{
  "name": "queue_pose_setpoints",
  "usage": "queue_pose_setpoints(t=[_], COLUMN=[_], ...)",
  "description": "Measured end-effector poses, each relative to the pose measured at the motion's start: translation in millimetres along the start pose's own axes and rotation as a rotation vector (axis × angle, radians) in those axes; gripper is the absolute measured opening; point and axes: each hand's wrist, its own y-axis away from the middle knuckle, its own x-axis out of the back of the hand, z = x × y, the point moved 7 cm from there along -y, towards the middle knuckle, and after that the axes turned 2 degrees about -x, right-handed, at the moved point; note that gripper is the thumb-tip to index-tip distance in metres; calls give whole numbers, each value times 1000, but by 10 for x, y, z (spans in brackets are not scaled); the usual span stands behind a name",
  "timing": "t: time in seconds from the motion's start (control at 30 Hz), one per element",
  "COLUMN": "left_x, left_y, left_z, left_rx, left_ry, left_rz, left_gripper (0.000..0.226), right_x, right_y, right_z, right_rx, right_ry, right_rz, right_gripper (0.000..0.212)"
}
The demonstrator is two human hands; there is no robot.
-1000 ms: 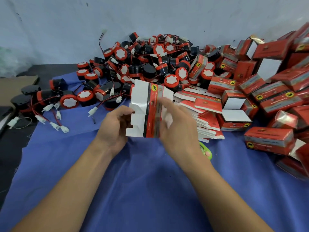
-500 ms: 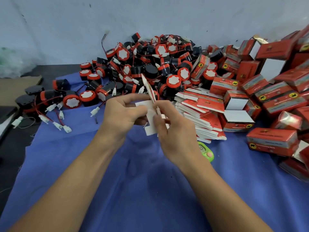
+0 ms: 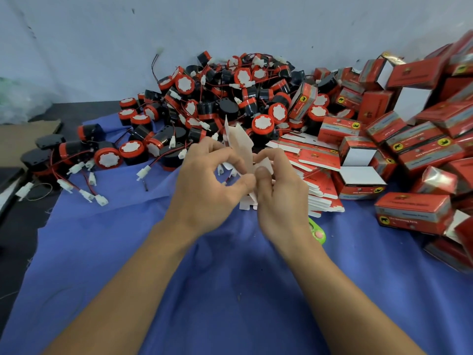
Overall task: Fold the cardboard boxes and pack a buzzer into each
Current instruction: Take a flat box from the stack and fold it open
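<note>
At frame centre, the left hand (image 3: 204, 187) and right hand (image 3: 280, 198) pinch a half-opened box (image 3: 242, 146) with curled fingers, white inside showing. Buzzers (image 3: 230, 98) are heaped just behind; flat blanks (image 3: 317, 160) and finished boxes (image 3: 414, 149) lie right on the cloth (image 3: 230, 278).

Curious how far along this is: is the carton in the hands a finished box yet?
Not yet. The carton has white flaps sticking out loose; the left hand and right hand pinch it.
</note>
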Motion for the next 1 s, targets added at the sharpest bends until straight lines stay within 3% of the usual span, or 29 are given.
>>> queue_pose_setpoints(t=[0.1, 0.27, 0.43, 0.6, 0.8, 1.0], left_x=[37, -15, -68, -85, -177, -137], left_y=[-11, 27, 29, 19, 75, 116], left_z=[-1, -50, -114, -205, -306, -345], left_rx=[-99, -102, -131, -62, 81, 60], left_ry=[-13, 146, 61, 72, 118, 118], left_rz=[-26, -152, -210, -83, 5, 45], left_gripper=[24, 17, 29, 36, 22, 92], right_x=[83, 100, 171, 215, 141, 53], right_y=[-48, -80, -105, -119, -180, -158], right_z=[49, 123, 191, 217, 246, 245], right_rx=[-36, -90, -145, -189, -212, -228], right_ry=[-9, -19, -40, -112, -89, -117], right_rz=[70, 97, 177, 219, 50, -77], right_gripper=[21, 20, 26, 30, 24, 24])
